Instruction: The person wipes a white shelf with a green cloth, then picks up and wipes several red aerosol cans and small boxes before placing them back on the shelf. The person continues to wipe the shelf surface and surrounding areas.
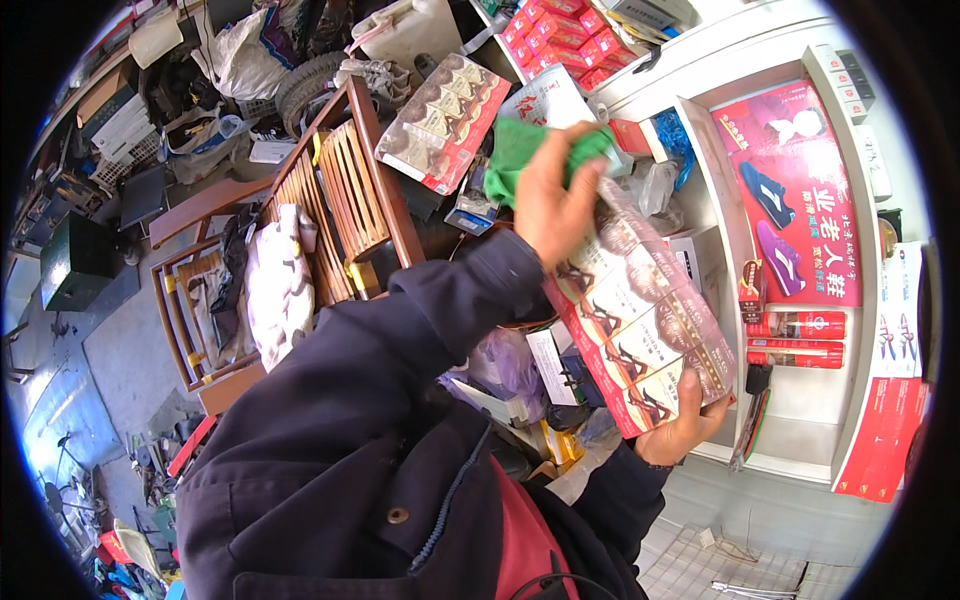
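Green cloth [508, 163], head view, bunched under the left hand [548, 200]. Fingers curled part-way over it, thumb bent in close to it. Palm overlaps the upper end of a printed carton [640, 310]; cannot tell how firmly it presses there.

Carton sits tilted in front of the chest, between both hands. Right hand [685, 430] has its lower end: thumb on the face, fingers wrapped round beneath, half closed on it.

Carton's print: cream, brown and red, repeated panels with dark slender figures, small dark characters between them. Second carton [440, 120], similar art with a red band, lies further up, near a slatted wooden chair [340, 190].

To the right, white shelving [805, 440]. Against it a pink-red panel [805, 235] showing a navy shoe [768, 193] and a purple one, large white characters down one side. Just below, two red cylinders [797, 354] lie side by side, pale lettering too small to tell. Red packs [545, 40] stacked at the top, with small pale marks, blurred
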Action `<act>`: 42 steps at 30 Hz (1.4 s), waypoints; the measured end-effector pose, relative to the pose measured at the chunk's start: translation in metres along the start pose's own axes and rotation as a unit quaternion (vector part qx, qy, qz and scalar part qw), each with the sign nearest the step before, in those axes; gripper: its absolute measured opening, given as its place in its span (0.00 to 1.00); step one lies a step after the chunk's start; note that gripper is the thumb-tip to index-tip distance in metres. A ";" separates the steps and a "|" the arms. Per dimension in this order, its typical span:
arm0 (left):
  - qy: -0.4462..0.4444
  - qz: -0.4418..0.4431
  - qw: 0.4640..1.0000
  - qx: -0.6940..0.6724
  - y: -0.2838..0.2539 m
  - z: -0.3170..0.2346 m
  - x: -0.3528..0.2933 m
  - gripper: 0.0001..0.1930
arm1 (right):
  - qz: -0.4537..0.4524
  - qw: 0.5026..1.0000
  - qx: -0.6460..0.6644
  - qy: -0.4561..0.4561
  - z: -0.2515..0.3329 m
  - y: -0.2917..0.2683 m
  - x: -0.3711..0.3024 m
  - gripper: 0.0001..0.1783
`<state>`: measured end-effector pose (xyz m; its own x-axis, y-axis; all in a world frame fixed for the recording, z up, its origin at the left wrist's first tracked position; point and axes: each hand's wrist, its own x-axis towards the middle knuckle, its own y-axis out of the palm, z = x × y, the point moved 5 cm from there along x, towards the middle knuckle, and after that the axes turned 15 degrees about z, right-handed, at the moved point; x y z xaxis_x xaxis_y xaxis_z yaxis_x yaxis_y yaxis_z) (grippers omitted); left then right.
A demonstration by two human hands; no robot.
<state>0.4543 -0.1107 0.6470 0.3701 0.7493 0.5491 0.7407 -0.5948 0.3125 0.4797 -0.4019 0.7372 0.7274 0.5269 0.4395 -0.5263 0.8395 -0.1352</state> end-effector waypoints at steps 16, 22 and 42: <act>0.295 0.341 0.891 0.053 0.083 -0.086 -0.084 0.28 | -0.150 0.984 0.097 0.012 -0.007 -0.019 0.021 0.33; -0.034 0.087 0.995 -0.041 0.032 -0.004 0.010 0.26 | -0.086 0.963 0.246 0.061 -0.016 -0.034 0.007 0.40; -0.374 0.165 0.698 -0.588 0.033 0.018 -0.090 0.46 | -0.126 0.907 0.387 0.107 -0.061 0.027 -0.015 0.41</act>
<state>0.4556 -0.1922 0.5939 0.9266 0.1963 0.3207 -0.2639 -0.2677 0.9266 0.4817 -0.3793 0.6731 0.8925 0.4148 0.1774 -0.4236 0.6355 0.6455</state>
